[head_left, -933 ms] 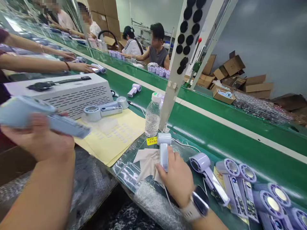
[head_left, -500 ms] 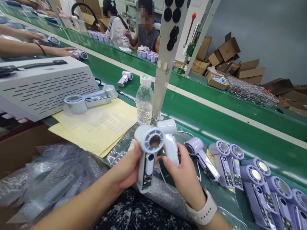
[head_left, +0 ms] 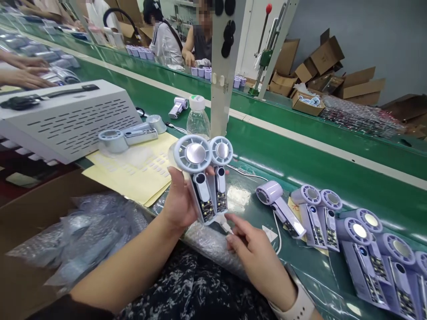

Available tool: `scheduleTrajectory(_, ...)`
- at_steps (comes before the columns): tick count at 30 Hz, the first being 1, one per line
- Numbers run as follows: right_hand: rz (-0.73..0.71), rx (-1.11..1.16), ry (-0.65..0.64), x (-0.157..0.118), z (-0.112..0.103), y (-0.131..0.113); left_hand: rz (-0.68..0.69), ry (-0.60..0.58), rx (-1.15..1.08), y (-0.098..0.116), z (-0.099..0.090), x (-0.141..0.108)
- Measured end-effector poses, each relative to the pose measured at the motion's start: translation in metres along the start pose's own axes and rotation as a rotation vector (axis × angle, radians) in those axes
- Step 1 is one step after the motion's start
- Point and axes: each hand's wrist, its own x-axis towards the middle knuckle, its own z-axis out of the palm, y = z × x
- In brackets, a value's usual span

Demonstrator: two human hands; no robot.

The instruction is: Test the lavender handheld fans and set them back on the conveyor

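Note:
My left hand (head_left: 182,200) holds two light-blue handheld fans side by side, upright, their round heads up. The nearer fan (head_left: 194,153) has a silver disc in its ring, and the other fan (head_left: 221,151) touches it on the right. Small circuit parts show in both handles. Below the fans, my right hand (head_left: 250,249) has thumb and index finger around a white cable plug (head_left: 224,223), close to the handle bottoms. A purple fan (head_left: 283,206) lies to the right, beside a group of purple fans (head_left: 360,231).
Behind the fans stand a clear bottle (head_left: 198,118) and a metal post (head_left: 222,80). Yellow sheets (head_left: 133,169) and a white vented box (head_left: 76,120) are at left, above a carton of bubble bags (head_left: 96,235). Other people work across the green belt (head_left: 283,146).
My left hand now has both fans, turned with their rings facing me. My right hand has let go of the second fan and moved down to the plug.

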Motion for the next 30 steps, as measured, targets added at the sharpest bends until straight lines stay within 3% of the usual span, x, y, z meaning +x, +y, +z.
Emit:
scheduleTrajectory(4, 0.006, 0.242, 0.038, -0.01, -0.004, -0.002, -0.025, -0.021, -0.058, -0.007, 0.014, 0.006)
scheduleTrajectory(10, -0.101, 0.455, 0.177, -0.01, 0.013, -0.002, -0.05, -0.008, -0.111, -0.023, 0.031, 0.009)
scheduleTrajectory(14, -0.047, 0.581, 0.302, -0.007, 0.025, -0.003, 0.056, 0.059, -0.055, -0.033, 0.03, 0.007)
scheduleTrajectory(19, -0.006, 0.66, 0.203, -0.003, 0.029, -0.004, 0.136, 0.018, -0.01, -0.035, 0.024, 0.007)
scheduleTrajectory(24, -0.102, 0.447, 0.147, -0.002, 0.026, 0.005, 0.087, -0.054, -0.001, -0.03, 0.02, 0.007)
scheduleTrajectory(27, -0.166, 0.205, 0.119, -0.004, 0.022, 0.007, 0.041, -0.016, -0.036, -0.025, 0.019, 0.006)
scheduleTrajectory(30, -0.328, 0.05, 0.139, -0.005, 0.02, 0.004, 0.011, 0.062, -0.147, -0.017, 0.02, 0.004)
